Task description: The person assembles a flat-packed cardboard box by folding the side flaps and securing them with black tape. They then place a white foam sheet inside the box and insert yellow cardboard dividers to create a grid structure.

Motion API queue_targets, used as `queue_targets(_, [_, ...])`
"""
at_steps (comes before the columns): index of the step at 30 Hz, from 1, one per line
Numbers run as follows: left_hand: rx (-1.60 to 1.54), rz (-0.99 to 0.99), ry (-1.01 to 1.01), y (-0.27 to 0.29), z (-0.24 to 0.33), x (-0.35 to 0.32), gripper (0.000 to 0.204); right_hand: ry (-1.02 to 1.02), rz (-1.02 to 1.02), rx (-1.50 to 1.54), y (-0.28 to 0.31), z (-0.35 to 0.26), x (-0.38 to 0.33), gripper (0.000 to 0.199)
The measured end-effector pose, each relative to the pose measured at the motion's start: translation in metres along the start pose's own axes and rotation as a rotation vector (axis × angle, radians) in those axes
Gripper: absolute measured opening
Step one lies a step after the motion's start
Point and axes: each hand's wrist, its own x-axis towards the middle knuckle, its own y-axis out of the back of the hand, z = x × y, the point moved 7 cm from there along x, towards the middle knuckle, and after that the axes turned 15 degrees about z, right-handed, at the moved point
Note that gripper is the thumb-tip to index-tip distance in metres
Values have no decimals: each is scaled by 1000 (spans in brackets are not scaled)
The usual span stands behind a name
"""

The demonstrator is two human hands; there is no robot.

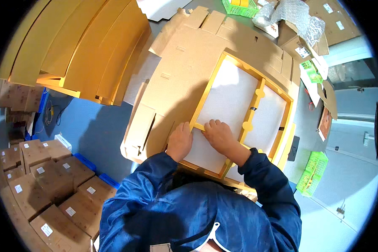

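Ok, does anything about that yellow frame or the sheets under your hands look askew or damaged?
Nothing stands out. The yellow frame lies flat on the cardboard sheet, white panels seated inside. Left hand and right hand press its near-left corner.

Stacked labelled cartons, green baskets

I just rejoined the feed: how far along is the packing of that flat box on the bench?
Done: the yellow cardboard frame lies on the flat carton blank, with white foam sheets in its two windows. In hand: the left hand and right hand press the frame's near-left corner and foam edge. Left: the blank's flaps are still unfolded; nothing is closed.
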Motion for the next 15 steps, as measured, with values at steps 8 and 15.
queue_targets(8, [46,93,-110,3,8,1,24,60,17,15,-7,2,0,18])
queue_targets(15, [48,-44,-11,-8,-5,0,28,-34,70,148,8,4,10,25])
